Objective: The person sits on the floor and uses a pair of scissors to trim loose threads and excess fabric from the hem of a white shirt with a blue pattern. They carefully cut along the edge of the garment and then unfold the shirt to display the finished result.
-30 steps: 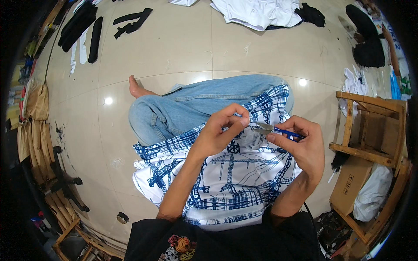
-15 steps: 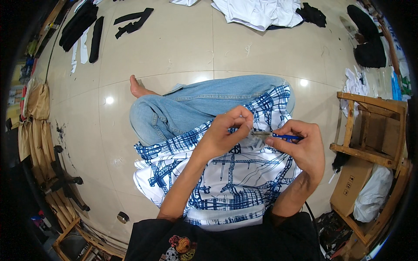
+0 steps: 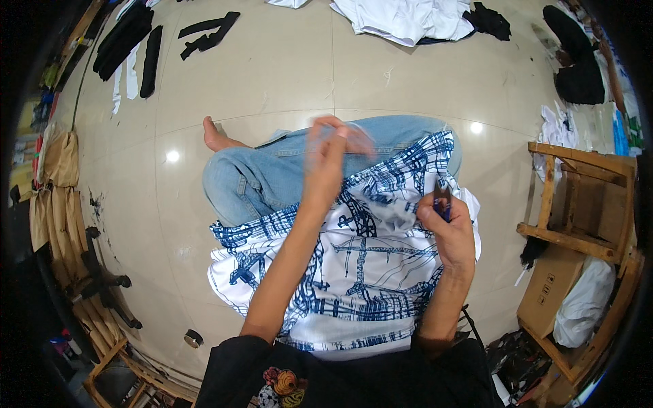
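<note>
I count one printed garment (image 3: 371,272), one snips (image 3: 442,198) gripped in the right hand (image 3: 447,226) at its 2 o'clock; left hand (image 3: 328,151) at 11, fingers too blurry to tell.

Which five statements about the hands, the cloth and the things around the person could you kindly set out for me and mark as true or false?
1. The right hand holds small snips. True.
2. The left hand is closed around the snips too. False: it is apart from them, blurred in front of the jeans.
3. A blue-and-white printed cloth lies across the person's lap. True.
4. The jeans are black. False: they are light blue.
5. A wooden stool stands on the floor to the person's right. True.
</note>
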A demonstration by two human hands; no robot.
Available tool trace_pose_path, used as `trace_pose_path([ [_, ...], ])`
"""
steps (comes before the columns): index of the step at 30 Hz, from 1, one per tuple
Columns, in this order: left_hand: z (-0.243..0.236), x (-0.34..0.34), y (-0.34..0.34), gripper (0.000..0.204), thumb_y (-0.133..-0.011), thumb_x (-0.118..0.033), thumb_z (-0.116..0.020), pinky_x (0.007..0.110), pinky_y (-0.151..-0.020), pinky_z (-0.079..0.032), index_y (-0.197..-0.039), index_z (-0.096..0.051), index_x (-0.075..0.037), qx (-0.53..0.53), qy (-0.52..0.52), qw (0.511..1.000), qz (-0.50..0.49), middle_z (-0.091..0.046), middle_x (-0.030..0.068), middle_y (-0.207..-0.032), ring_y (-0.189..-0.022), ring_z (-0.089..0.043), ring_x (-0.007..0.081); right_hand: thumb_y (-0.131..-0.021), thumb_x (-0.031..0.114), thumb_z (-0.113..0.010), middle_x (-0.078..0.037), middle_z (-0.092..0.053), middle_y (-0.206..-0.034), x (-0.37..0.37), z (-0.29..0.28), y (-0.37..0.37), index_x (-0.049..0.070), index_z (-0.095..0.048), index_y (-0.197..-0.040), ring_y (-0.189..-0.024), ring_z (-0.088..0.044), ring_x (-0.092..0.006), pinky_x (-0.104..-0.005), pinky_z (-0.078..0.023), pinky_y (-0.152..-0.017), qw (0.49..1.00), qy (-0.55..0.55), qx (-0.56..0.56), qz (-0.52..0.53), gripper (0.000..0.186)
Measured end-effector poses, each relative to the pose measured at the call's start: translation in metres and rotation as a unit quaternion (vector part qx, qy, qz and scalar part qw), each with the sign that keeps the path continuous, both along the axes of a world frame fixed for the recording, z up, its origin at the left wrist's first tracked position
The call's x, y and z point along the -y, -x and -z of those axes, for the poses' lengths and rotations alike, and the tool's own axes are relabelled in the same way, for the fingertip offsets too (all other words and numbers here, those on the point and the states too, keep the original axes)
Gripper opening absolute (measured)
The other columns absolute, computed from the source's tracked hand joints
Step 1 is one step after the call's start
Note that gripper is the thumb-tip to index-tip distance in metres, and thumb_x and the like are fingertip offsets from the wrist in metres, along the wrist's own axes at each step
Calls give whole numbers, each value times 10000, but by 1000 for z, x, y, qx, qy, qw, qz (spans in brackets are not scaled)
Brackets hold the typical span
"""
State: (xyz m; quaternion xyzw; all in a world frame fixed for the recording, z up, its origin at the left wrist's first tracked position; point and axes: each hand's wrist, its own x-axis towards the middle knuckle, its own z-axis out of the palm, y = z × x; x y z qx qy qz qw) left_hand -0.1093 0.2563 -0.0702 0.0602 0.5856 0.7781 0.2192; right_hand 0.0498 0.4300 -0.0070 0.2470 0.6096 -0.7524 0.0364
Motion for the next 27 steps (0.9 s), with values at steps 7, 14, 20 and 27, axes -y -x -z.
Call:
trace_pose_path([
  [7,17,-5,-20,319,-1001,-200,-607,365,-1065,-394,-1273,-570,-38,-305,168,925,153,-618,139,-1288,-1262,-515,208,-914,216,-749,45,-530,-779,5,2,3,-4,-650,-1014,-631,-413,-37,-207,-312,-569,993,46,-39,100,260],
  [14,11,8,-45,136,-1007,-198,-624,224,-802,-428,-1084,-571,-99,122,-101,963,219,-696,38,-980,-902,-592,64,-921,137,-721,40,-541,-795,6,-9,10,3,-666,-989,-642,-433,-36,-191,-305,-564,991,-106,-13,85,161],
  [20,-16,8,-43,268,-994,-174,-649,203,-711,-380,-1202,-495,-102,113,-55,976,177,-664,-3,-779,-738,-551,41,-831,20,-749,-13,-583,-851,15,-26,18,-1,-678,-887,-757,-537,-106,-244,-390,-632,942,-310,-61,115,93],
  [27,-24,3,-47,216,-1004,-151,-636,209,-545,-226,-1187,-533,-101,58,-65,982,168,-475,-92,-596,-550,-326,5,-791,-16,-767,-23,-582,-824,14,-34,29,-18,-656,-873,-748,-546,-106,-246,-414,-656,928,-367,-67,-27,138],
])
